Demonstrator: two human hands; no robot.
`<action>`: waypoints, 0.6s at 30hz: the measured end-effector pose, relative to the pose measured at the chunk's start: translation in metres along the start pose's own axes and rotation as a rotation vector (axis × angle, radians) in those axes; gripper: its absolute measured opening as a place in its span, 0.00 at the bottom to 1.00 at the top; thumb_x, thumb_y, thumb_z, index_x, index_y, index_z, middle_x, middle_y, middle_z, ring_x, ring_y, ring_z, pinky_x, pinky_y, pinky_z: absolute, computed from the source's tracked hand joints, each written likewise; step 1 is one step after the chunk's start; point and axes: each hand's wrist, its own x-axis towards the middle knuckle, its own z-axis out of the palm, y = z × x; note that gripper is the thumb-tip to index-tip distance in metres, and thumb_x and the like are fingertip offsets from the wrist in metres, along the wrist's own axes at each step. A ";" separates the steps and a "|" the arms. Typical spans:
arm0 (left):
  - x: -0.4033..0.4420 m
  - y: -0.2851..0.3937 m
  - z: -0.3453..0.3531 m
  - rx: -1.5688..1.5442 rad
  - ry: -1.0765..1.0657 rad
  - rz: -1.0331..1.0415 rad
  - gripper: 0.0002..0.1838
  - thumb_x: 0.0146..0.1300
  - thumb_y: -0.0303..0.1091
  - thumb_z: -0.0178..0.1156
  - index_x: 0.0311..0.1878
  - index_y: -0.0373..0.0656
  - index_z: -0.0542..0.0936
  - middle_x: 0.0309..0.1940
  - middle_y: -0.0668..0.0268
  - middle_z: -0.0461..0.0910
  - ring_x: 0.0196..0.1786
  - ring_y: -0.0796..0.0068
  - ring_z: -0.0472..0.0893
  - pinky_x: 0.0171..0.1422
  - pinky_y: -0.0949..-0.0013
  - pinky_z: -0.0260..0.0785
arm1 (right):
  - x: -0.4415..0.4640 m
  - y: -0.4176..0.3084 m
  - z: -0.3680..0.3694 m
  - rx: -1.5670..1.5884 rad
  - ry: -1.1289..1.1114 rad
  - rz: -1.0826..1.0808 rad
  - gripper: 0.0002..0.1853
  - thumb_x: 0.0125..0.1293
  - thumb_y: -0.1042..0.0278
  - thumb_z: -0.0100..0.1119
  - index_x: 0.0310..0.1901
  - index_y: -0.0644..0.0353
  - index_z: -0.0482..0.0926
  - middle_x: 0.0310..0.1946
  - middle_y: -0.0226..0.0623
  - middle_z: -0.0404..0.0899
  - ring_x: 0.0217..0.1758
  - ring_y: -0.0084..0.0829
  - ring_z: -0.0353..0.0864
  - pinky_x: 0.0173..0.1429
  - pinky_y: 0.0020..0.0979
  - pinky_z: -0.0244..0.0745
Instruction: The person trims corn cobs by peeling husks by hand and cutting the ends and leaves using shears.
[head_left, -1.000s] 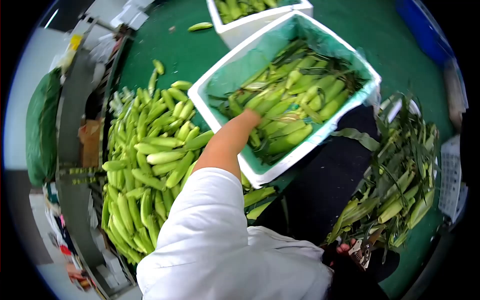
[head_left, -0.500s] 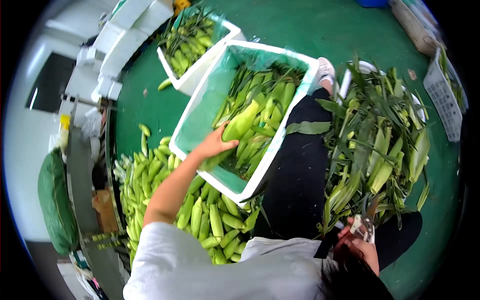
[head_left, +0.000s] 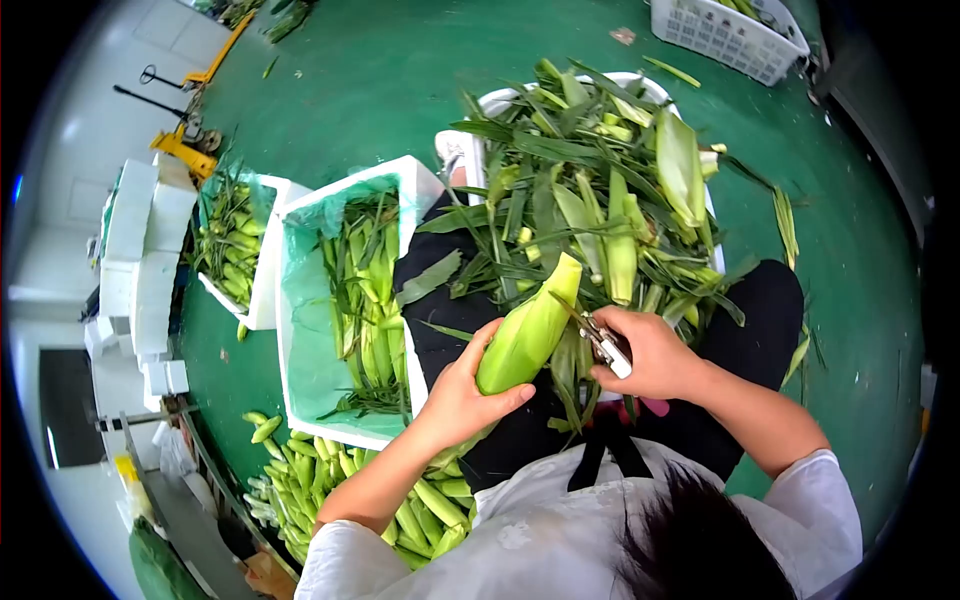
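Observation:
An ear of corn (head_left: 530, 330), still in its green husk, is gripped in my left hand (head_left: 468, 395) above my lap, its tip pointing up and right. My right hand (head_left: 648, 352) is closed around pruning shears (head_left: 607, 345), whose blades touch or nearly touch the ear's right side. Right in front of my hands stands a white tub (head_left: 655, 92) heaped with cut husks and leaves (head_left: 620, 215). To the left is a white foam box (head_left: 340, 432) lined with green plastic, holding leafy corn ears (head_left: 368, 290).
Trimmed corn ears (head_left: 330, 480) lie piled on the floor at lower left. Another foam box (head_left: 262, 290) of corn stands beyond the first. A white basket (head_left: 730, 42) is at the top right, a yellow pallet jack (head_left: 185, 150) at upper left.
My left hand has lifted the ear out of the foam box and brought it over my lap. My right hand has raised the shears to it. The view has turned rightward.

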 end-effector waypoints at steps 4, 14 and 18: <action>0.005 -0.019 0.007 -0.486 -0.221 -0.261 0.42 0.64 0.31 0.60 0.78 0.43 0.53 0.65 0.60 0.70 0.66 0.69 0.71 0.69 0.65 0.63 | -0.034 0.023 -0.009 0.345 -0.064 0.285 0.11 0.58 0.70 0.67 0.39 0.63 0.77 0.27 0.31 0.79 0.28 0.20 0.76 0.34 0.27 0.73; 0.017 0.030 0.033 -0.310 -0.018 0.033 0.57 0.41 0.35 0.84 0.75 0.42 0.60 0.58 0.56 0.75 0.64 0.66 0.74 0.64 0.61 0.70 | -0.001 0.000 -0.010 1.105 0.344 0.053 0.21 0.65 0.71 0.60 0.59 0.63 0.70 0.41 0.33 0.80 0.32 0.22 0.78 0.30 0.25 0.78; 0.025 0.010 0.038 -0.854 -0.125 -0.320 0.48 0.61 0.73 0.54 0.72 0.42 0.67 0.62 0.52 0.76 0.53 0.55 0.84 0.60 0.57 0.77 | 0.023 0.002 -0.043 0.849 0.257 0.050 0.19 0.60 0.67 0.63 0.52 0.63 0.75 0.34 0.28 0.77 0.34 0.21 0.77 0.35 0.25 0.75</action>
